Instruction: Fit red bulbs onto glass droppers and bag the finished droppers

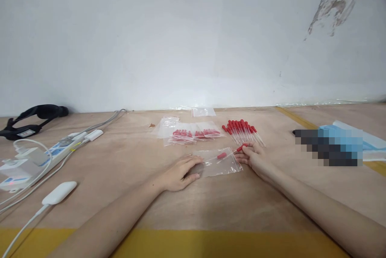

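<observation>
On the plywood bench (120, 161), the left hand (177, 174) lies flat, fingers spread, pinning a small clear plastic bag (218, 163) so it stays put. The right hand (255, 157) pinches a red-capped clear dropper (238, 150) at the bag's mouth. Behind lie loose droppers (243, 129) and filled bags (193, 133), their counts unreadable.

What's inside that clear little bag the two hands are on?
The clear bag holds one red-capped dropper. The right hand pinches a second dropper at the bag's edge; whether its tip is inside is unclear. The left hand covers the bag's left end.
</observation>
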Demonstrator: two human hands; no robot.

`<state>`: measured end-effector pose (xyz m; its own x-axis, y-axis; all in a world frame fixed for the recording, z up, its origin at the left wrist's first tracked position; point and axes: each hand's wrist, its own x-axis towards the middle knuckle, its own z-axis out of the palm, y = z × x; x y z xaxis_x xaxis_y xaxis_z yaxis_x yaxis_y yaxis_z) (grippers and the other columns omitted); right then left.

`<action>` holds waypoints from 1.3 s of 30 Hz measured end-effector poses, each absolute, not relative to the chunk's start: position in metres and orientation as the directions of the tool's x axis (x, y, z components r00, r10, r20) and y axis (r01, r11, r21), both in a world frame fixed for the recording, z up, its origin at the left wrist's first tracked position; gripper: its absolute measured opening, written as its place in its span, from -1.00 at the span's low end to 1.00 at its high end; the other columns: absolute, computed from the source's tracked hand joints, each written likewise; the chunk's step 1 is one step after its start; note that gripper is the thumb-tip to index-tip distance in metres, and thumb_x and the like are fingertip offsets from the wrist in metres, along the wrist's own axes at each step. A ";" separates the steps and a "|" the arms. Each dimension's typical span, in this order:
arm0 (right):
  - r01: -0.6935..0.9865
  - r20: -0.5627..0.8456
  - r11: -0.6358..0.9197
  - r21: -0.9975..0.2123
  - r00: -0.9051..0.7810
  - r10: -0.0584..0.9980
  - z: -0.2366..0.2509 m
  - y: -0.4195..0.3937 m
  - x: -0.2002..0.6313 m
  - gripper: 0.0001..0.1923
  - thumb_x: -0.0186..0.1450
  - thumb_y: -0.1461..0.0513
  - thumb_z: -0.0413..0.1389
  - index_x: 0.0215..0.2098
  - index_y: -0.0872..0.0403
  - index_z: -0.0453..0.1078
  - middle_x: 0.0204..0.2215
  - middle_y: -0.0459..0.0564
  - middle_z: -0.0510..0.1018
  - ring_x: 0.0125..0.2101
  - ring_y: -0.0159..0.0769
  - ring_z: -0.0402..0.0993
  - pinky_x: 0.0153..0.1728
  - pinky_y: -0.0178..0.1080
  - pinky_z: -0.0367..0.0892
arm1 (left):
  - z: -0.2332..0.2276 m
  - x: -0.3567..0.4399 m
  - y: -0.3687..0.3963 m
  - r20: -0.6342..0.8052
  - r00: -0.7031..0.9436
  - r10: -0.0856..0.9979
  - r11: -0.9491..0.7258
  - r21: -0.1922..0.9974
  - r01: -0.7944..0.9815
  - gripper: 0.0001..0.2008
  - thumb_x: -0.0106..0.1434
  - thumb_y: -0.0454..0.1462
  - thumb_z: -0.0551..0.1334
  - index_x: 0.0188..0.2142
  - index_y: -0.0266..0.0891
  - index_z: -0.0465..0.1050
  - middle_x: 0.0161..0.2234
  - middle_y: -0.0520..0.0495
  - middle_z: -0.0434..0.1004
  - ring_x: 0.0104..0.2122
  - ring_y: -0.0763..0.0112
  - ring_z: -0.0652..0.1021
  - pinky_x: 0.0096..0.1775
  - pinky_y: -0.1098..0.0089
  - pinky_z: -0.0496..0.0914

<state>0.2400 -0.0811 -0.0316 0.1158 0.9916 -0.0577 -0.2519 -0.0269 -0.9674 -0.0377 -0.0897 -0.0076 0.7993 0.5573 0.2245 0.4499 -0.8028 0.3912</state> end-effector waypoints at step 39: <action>0.724 0.170 0.155 -0.672 -0.053 0.984 -0.005 -0.039 0.268 -0.87 0.04 0.19 0.10 -0.48 0.11 0.37 -0.49 -0.06 0.49 -0.53 -0.42 0.34 -0.54 -0.40 0.20 | -0.012 -0.037 -0.084 0.211 0.788 0.578 -0.781 0.422 0.460 -0.64 0.29 -0.20 -0.01 0.07 -0.14 0.22 0.08 -0.10 0.24 0.07 0.32 0.25 0.10 0.21 0.11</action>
